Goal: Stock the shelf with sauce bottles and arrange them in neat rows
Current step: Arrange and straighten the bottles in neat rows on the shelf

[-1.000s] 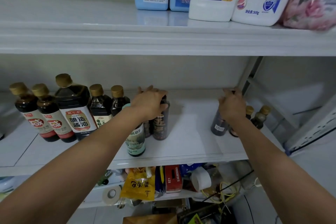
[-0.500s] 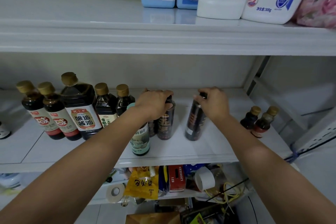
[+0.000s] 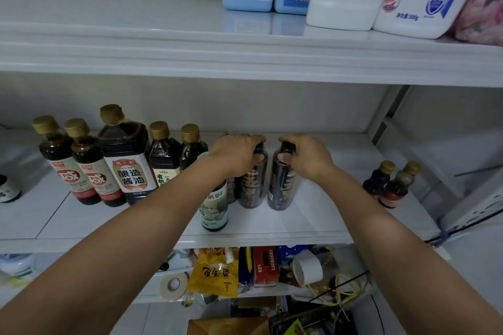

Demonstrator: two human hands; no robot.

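Black and upright, the left black bottle (image 3: 251, 187) and right black bottle (image 3: 281, 189) stood just beside each other on the middle shelf (image 3: 313, 227). My left hand (image 3: 236, 153) curled over one cap, my right hand (image 3: 307, 156) gripped the other; top holds, I judged, for squaring the row

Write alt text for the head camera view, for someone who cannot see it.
A person's left hand grips the top of one dark black-labelled sauce bottle and the right hand its twin beside it, on a white shelf. Gold-capped brown sauce bottles stand in a row to their left.
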